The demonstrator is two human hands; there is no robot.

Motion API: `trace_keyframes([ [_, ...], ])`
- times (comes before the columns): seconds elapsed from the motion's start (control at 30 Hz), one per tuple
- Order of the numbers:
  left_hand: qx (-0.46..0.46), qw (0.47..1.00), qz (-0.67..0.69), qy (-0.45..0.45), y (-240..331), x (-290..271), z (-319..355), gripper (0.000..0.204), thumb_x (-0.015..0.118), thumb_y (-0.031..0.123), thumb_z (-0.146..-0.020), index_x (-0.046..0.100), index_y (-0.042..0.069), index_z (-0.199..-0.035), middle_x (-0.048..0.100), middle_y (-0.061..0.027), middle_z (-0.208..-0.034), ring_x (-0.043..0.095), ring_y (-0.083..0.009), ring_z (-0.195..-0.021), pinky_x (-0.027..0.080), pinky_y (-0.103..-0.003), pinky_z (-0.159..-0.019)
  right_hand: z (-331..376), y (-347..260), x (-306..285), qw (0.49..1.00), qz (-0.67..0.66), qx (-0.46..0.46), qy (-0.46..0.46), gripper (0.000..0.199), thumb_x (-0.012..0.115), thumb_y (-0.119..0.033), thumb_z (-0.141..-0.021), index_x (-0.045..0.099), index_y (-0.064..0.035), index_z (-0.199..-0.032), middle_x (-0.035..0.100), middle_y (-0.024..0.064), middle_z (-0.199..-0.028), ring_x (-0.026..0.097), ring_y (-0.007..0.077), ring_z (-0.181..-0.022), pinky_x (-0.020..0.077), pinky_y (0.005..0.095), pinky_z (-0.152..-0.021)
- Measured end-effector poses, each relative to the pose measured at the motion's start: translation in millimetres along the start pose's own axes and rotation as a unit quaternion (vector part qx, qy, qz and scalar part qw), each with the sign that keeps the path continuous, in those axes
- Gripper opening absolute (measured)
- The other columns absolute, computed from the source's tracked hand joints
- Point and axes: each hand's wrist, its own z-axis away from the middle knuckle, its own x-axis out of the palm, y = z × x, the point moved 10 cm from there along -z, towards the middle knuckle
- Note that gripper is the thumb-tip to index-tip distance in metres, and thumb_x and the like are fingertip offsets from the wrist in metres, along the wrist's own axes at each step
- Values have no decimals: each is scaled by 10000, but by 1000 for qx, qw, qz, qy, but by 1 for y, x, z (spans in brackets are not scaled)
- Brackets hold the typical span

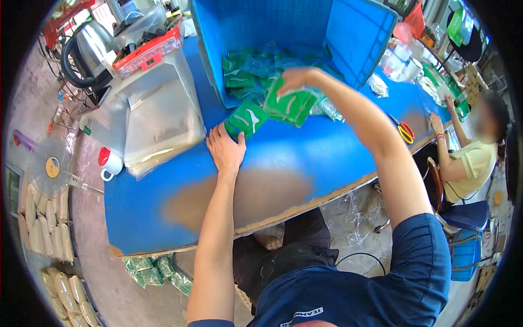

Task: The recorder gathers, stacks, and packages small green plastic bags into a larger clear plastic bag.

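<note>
My left hand (226,151) is on the blue table with a flat green packet (248,119) at its fingers. One corner of that packet sits between thumb and forefinger. My right hand (298,79), smeared by motion, reaches over the front of a blue plastic crate (261,24). It grips another green packet (292,106) by the upper edge, in clear wrapping with a pale curved mark. More green packets (239,71) lie in a loose heap inside the crate, which opens toward me.
Left of the crate is a stack of clear plastic bags (163,122), with a white-and-red mug (111,163) and a kettle (90,52) nearby. Red-and-yellow scissors (405,132) lie near the table's right edge. A co-worker (471,163) sits at the right.
</note>
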Motion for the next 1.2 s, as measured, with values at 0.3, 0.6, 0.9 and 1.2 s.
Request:
trace_keyframes([
  [0.3, -13, 1000, 25, -13, 12, 2, 3, 643, 712, 342, -836, 503, -21, -1323, 557, -211, -1306, 493, -364, -1265, 338, -493, -1110, 52, 32, 10, 963, -29, 102, 246, 681, 824, -342, -735, 593, -60, -1310, 650, 192, -1244, 637, 348, -1128, 506, 444, -981],
  [0.6, 21, 999, 25, -15, 8, 0, 0, 567, 652, 293, -887, 516, -23, -1337, 582, -238, -1292, 533, -389, -1226, 384, -479, -1074, 14, -21, 72, 641, -757, 31, 126, 301, 778, -153, -852, 673, -1, -1090, 713, 76, -998, 693, 203, -884, 593, 358, -738],
  [0.9, -14, 992, 117, 42, -15, -6, -2, 205, 491, 44, -858, 682, 33, -933, 696, -159, -986, 638, -363, -963, 493, -478, -846, 4, -52, 88, 959, -135, 204, 140, 974, 849, -659, -560, 642, 28, -1220, 638, 208, -1281, 623, 322, -1193, 511, 386, -1000],
  [1.2, -69, 973, 211, 59, -54, 6, -4, 251, 597, 148, -912, 696, -5, -1085, 715, -206, -1037, 676, -347, -948, 514, -410, -881, 57, -52, 97, 778, -556, 97, 277, 485, 928, -250, -633, 749, -55, -1041, 732, 57, -1003, 654, 150, -908, 548, 361, -810],
])
